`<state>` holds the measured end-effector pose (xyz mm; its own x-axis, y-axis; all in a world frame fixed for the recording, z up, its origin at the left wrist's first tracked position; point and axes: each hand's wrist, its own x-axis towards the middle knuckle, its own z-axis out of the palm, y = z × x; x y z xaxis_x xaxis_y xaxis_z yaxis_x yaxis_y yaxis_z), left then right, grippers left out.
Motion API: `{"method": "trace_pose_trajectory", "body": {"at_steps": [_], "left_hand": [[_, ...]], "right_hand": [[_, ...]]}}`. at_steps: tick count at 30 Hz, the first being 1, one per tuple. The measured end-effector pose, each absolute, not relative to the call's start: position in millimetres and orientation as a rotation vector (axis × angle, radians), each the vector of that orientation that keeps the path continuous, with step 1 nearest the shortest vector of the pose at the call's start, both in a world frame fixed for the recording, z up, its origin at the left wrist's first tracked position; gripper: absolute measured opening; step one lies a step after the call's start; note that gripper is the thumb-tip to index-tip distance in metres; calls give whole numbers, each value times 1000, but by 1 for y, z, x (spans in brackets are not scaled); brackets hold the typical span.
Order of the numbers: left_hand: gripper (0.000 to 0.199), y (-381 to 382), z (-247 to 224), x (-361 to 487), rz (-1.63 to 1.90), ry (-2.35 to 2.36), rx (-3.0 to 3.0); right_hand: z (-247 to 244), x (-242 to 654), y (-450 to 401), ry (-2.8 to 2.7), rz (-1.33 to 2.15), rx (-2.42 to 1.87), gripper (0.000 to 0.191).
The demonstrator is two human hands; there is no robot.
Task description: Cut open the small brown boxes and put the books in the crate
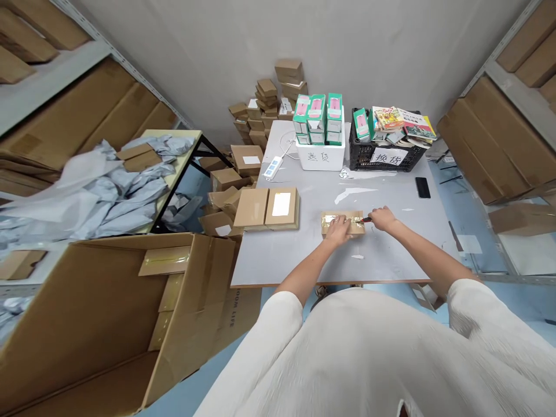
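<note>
the small box [357,227] lies flat on the grey table [299,258], near the edge closest to the person, with shiny tape [356,219] along its top. the left hand [339,230] rests on top of the small box, fingers laid out and pressing down on it. the right hand [383,219] is just to the right of the small box, fingers closed around a thin red and black tool [367,219] whose tip is at the box's right end; the kind of tool is too small to tell.

a paper scrap [358,256] lies just in front of the small box, and a longer torn strip [354,192] behind it. to its left sit two cartons [282,214] side by side, the right one with a white label. behind the small box stand a white bin [322,164] of green and pink packets [317,110] and, behind and to the right, a black crate [362,157] of books [419,124]. a phone [423,187] lies to its right, farther back. well left of it stands a large open carton [204,278] with taped boxes [165,260] inside.
</note>
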<state>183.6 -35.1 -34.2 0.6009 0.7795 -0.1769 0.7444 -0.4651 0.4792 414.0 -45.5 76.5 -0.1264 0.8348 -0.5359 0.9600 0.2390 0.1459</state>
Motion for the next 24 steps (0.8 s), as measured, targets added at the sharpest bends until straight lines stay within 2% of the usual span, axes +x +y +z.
{"method": "trace_pose_trajectory", "body": {"at_steps": [6, 18, 21, 24], "left_hand": [[46, -43, -44, 191, 8, 1200, 2430], [51, -35, -44, 201, -85, 1286, 2358], [56, -35, -41, 201, -88, 1279, 2355], [57, -36, -40, 200, -100, 1277, 2368]], "right_hand": [[70, 419, -48, 2033, -315, 1648, 35], [72, 432, -39, 2053, -324, 1619, 32], [68, 446, -40, 2031, -413, 1666, 34], [59, 465, -45, 1988, -641, 1772, 34]]}}
